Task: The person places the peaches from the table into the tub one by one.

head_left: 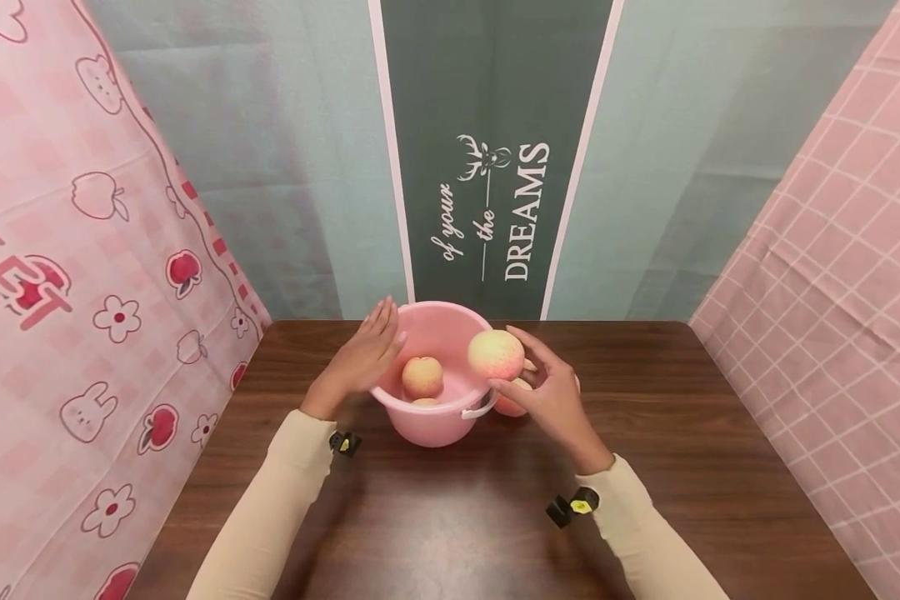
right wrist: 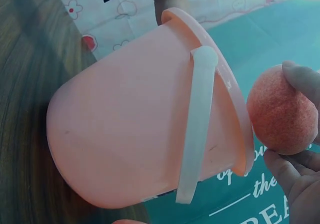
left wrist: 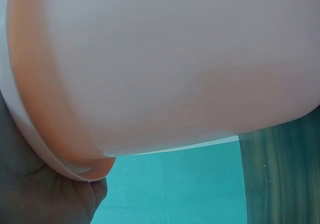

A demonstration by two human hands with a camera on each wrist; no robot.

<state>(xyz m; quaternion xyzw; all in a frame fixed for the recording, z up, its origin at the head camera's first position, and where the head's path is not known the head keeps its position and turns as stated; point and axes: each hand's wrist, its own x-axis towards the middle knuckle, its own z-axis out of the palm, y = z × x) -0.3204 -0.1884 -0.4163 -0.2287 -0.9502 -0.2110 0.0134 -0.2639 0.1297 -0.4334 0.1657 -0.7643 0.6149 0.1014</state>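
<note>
In the head view, the right hand point(head_left: 551, 392) pinches a peach point(head_left: 497, 356) by the pink bucket's point(head_left: 427, 429) right rim; the left hand point(head_left: 363, 354), fingers nearly straight, lies at the opposite rim. In the left wrist view, this hand touches the rim. In the right wrist view, the peach is near the bucket's mouth; the step seems to be placing it inside, so the next move calls for going inward, then loosening the fingers.

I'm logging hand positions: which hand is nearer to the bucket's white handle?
Right: the right hand is just beside the white handle, holding a peach; the left hand is on the opposite side of the pink bucket.
</note>
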